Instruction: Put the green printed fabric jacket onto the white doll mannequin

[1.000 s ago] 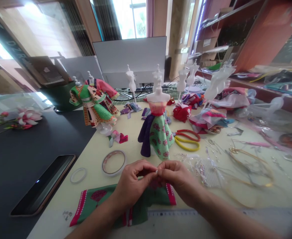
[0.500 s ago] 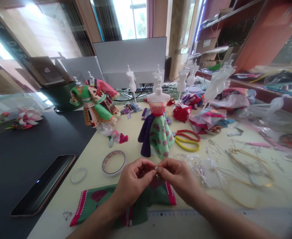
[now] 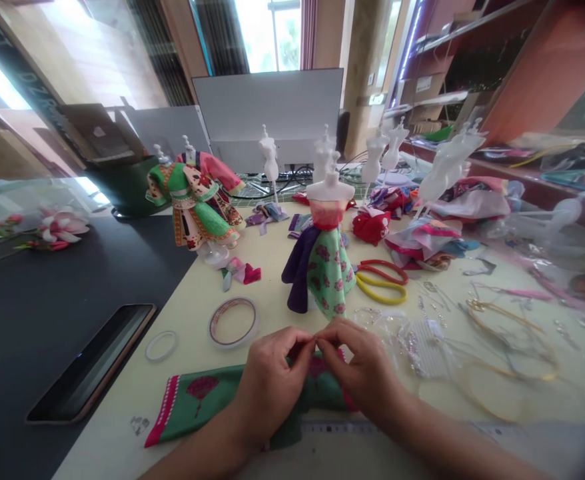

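Observation:
My left hand and my right hand meet fingertip to fingertip just above a green cloth with red-striped ends lying on the pale yellow table. Both hands pinch something tiny between thumb and forefinger; I cannot make out what it is. Just behind my hands stands a small white mannequin in a pink top and green flowered skirt with a purple panel. A roll of clear tape lies to the left of my left hand.
A second dressed mannequin stands at the back left. Red and yellow scissors, a clear bag of beads, gold wire hoops, fabric scraps and bare white mannequins fill the right and rear. A tablet lies on the dark table at left.
Both hands have stayed pinched together, shifting slightly right and lower in the picture as my head moved a little.

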Tool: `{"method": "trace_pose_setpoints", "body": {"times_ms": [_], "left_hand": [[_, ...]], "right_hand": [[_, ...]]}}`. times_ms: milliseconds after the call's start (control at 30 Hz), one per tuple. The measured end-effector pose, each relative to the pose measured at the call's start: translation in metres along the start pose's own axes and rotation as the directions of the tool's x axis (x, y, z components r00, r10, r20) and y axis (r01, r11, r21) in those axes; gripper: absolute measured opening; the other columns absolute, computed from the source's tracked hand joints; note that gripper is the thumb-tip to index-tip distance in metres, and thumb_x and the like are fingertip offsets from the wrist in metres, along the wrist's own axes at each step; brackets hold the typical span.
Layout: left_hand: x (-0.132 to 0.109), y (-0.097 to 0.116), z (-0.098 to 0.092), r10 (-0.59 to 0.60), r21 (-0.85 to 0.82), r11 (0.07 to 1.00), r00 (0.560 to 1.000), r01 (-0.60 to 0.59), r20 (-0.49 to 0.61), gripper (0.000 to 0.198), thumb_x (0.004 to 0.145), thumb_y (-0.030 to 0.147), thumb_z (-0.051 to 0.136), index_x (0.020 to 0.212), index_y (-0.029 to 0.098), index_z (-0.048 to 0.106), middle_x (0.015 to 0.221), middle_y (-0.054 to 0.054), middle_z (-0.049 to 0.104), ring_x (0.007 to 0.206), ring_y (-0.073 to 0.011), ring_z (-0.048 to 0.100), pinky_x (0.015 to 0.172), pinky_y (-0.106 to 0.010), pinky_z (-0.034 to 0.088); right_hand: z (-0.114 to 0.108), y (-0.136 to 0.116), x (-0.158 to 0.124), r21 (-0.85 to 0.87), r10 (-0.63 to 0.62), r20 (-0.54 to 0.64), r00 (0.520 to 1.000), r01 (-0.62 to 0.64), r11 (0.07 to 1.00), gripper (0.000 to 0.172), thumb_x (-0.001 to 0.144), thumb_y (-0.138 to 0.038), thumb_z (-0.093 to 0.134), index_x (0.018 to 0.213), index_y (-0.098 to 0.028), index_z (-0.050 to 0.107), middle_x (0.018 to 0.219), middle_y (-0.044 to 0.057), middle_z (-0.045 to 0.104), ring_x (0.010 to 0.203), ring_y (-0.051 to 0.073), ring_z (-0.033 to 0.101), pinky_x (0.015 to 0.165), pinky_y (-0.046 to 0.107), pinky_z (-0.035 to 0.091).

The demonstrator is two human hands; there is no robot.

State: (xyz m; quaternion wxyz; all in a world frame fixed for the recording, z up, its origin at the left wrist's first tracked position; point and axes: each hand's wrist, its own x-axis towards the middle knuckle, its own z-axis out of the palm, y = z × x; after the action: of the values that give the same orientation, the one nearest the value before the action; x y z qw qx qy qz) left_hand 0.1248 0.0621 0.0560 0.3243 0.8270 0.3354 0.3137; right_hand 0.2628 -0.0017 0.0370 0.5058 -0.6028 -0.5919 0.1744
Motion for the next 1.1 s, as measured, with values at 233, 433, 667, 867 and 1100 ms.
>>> {"method": "trace_pose_setpoints", "body": {"times_ms": [233,433,667,867,1100], "left_hand": [[0.0045,0.0075,-0.0035,-0.246,-0.182,0.946,0.961,0.267,0.129,0.014,0.078,0.025,0.058,0.070,0.016,0.064,0.062,-0.001,0.066,0.057,-0.0125,0.058,0.050,-0.019,0.043],[0.0094,0.0029,-0.0048,-0.389,-0.325,0.830,0.888,0.453,0.244,0.015,0.075,0.029,0.063,0.072,0.014,0.064,0.065,-0.002,0.067,0.061,-0.0132,0.060,0.055,-0.021,0.047],[0.0088,0.0068,-0.0055,-0.393,-0.373,0.798,0.878,0.474,0.274,0.013,0.074,0.027,0.063,0.071,0.014,0.061,0.061,-0.001,0.065,0.058,-0.0123,0.060,0.053,-0.020,0.046],[0.0086,0.0072,-0.0036,-0.404,-0.349,0.810,0.880,0.471,0.249,0.011,0.070,0.025,0.064,0.068,0.014,0.062,0.059,-0.001,0.064,0.056,-0.0121,0.058,0.050,-0.020,0.044],[0.0089,0.0063,-0.0040,-0.434,-0.404,0.749,0.849,0.525,0.300,0.010,0.070,0.023,0.064,0.067,0.014,0.059,0.057,0.001,0.063,0.054,-0.0104,0.058,0.050,-0.018,0.045]], "right_hand": [[-0.0023,-0.0014,0.0030,0.055,0.154,0.071,0.986,-0.158,0.986,0.015,0.079,-0.017,0.052,0.068,-0.020,0.062,0.067,0.001,0.061,0.063,0.015,0.057,0.059,0.028,0.043],[-0.0076,-0.0027,0.0061,0.172,0.275,0.191,0.942,-0.308,0.936,0.015,0.081,-0.023,0.053,0.070,-0.020,0.064,0.068,0.002,0.065,0.067,0.016,0.060,0.061,0.029,0.045],[-0.0087,-0.0040,0.0065,0.133,0.251,0.162,0.954,-0.273,0.953,0.012,0.077,-0.021,0.055,0.068,-0.020,0.064,0.068,0.002,0.066,0.066,0.016,0.060,0.060,0.029,0.046],[-0.0074,-0.0026,0.0072,0.129,0.273,0.184,0.944,-0.299,0.946,0.012,0.074,-0.018,0.054,0.067,-0.020,0.064,0.066,0.002,0.065,0.065,0.017,0.060,0.059,0.029,0.046],[-0.0087,-0.0021,0.0068,0.170,0.310,0.250,0.917,-0.357,0.919,0.014,0.078,-0.022,0.053,0.069,-0.019,0.064,0.070,0.003,0.066,0.068,0.018,0.061,0.062,0.031,0.047]]}}
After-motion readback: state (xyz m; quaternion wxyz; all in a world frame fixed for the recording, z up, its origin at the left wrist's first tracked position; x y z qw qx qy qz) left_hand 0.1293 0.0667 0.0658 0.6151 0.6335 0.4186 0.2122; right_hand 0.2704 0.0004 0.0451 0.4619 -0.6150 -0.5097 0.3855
